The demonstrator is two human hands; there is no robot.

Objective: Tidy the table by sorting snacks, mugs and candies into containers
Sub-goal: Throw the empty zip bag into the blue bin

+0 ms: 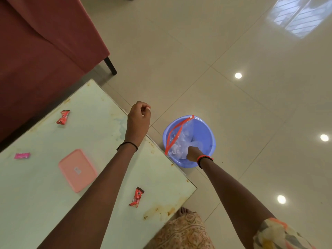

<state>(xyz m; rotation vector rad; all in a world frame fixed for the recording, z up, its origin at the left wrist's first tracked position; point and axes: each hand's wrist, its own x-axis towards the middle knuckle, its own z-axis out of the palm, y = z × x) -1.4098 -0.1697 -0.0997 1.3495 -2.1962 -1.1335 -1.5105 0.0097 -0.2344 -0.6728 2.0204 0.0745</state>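
Diagonally across the basin (206,133) lies the bag (186,135), zip leftward.

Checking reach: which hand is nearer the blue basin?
Right. The right hand is inside the basin, holding the plastic bag; the left hand hovers beside it, over the table.

Your left arm (100,186) stretches forward, a thin black thread band (127,145) round its wrist. Your left hand (139,119) hovers with its fingers curled in toward the palm, nothing visible in it. Your right arm (233,191), with a red-and-black beaded band (204,159) at the wrist, reaches down. Your right hand (193,154) grips a clear crumpled plastic zip bag (179,141), its fingers hidden.
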